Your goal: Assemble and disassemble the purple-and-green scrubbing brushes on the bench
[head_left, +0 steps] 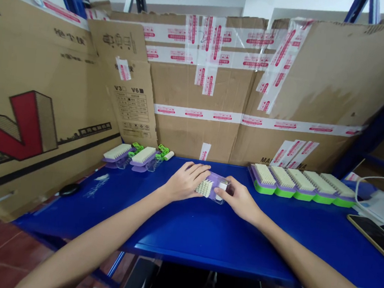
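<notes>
Grasped purple bristled block (212, 187) by opposite ends in left hand (188, 180) and right hand (239, 199); had room to front edge of surface (195, 234), sat left of green-based blocks (304, 187).

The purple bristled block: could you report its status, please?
Left hand, right hand gripping purple block. Cream bristles facing camera. Green-purple bristled blocks off right.

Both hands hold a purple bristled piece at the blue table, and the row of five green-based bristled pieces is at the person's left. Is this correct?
The side is wrong: the head view shows the row of green-based bristled pieces at the person's right. The left hand and right hand hold a purple bristled piece at the blue table.
</notes>
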A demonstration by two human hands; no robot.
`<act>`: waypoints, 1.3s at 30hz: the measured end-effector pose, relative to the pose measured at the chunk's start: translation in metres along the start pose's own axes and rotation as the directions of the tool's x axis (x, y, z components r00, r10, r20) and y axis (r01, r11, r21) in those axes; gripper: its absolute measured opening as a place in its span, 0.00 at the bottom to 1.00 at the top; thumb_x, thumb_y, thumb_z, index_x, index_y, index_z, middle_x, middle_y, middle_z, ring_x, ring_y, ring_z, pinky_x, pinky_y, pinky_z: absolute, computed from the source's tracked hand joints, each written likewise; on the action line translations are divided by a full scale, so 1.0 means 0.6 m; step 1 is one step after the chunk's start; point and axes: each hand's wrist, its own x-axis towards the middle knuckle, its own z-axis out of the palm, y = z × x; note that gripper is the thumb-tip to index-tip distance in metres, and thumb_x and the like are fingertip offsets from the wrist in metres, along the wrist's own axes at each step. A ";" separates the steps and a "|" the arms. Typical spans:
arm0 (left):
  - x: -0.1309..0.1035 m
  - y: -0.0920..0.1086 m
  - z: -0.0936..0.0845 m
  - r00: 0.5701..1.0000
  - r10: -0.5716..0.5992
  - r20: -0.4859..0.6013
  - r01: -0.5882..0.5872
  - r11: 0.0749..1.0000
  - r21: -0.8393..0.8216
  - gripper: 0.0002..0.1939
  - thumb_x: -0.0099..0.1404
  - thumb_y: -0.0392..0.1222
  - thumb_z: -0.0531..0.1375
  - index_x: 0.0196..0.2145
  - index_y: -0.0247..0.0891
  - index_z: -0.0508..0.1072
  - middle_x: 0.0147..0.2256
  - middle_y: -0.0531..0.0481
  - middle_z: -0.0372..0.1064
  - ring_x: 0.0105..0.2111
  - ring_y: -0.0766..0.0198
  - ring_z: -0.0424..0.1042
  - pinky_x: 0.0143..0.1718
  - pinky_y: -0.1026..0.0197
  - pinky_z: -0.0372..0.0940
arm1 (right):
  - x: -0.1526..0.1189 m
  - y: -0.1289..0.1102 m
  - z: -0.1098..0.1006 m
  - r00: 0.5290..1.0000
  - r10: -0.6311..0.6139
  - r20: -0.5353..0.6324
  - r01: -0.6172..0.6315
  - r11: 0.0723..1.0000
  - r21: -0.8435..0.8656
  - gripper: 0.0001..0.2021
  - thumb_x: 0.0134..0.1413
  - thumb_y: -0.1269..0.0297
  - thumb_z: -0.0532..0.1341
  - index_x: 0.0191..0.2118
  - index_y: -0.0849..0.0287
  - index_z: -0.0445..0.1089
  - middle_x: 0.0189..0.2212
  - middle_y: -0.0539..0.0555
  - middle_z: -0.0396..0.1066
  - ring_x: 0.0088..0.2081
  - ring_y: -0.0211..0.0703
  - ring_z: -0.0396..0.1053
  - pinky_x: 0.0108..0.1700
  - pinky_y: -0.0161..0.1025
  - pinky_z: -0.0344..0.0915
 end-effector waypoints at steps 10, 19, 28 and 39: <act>-0.003 -0.005 0.001 0.948 0.191 -0.253 -0.190 0.981 0.030 0.44 0.80 0.73 0.57 0.74 0.33 0.66 0.62 0.29 0.79 0.61 0.42 0.81 0.61 0.40 0.74 | -0.012 -0.035 -0.019 0.993 -0.080 0.089 0.085 0.995 -0.055 0.21 0.64 0.42 0.70 0.38 0.53 0.66 0.29 0.45 0.66 0.31 0.40 0.61 0.34 0.39 0.59; -0.001 -0.006 0.002 0.952 0.184 -0.243 -0.171 0.982 0.074 0.42 0.80 0.73 0.56 0.72 0.34 0.68 0.59 0.29 0.80 0.60 0.41 0.81 0.58 0.40 0.76 | -0.010 -0.031 -0.009 0.998 -0.049 0.044 0.053 0.996 -0.072 0.21 0.63 0.41 0.70 0.38 0.52 0.66 0.29 0.45 0.67 0.30 0.41 0.62 0.34 0.40 0.60; -0.001 -0.002 0.013 0.979 0.140 -0.147 -0.120 0.983 0.136 0.41 0.78 0.73 0.59 0.69 0.35 0.71 0.59 0.31 0.77 0.56 0.42 0.81 0.57 0.43 0.76 | -0.002 -0.019 -0.008 1.000 0.004 0.023 -0.002 0.997 -0.079 0.20 0.62 0.42 0.70 0.39 0.53 0.68 0.31 0.47 0.73 0.32 0.43 0.66 0.35 0.40 0.62; 0.008 0.024 -0.001 0.998 0.047 -0.043 -0.036 0.972 0.233 0.37 0.74 0.66 0.67 0.68 0.38 0.72 0.57 0.31 0.77 0.51 0.42 0.81 0.50 0.44 0.73 | -0.003 -0.020 -0.013 0.997 0.018 -0.069 -0.035 0.965 -0.259 0.19 0.63 0.41 0.67 0.38 0.51 0.68 0.28 0.49 0.75 0.30 0.46 0.70 0.34 0.41 0.61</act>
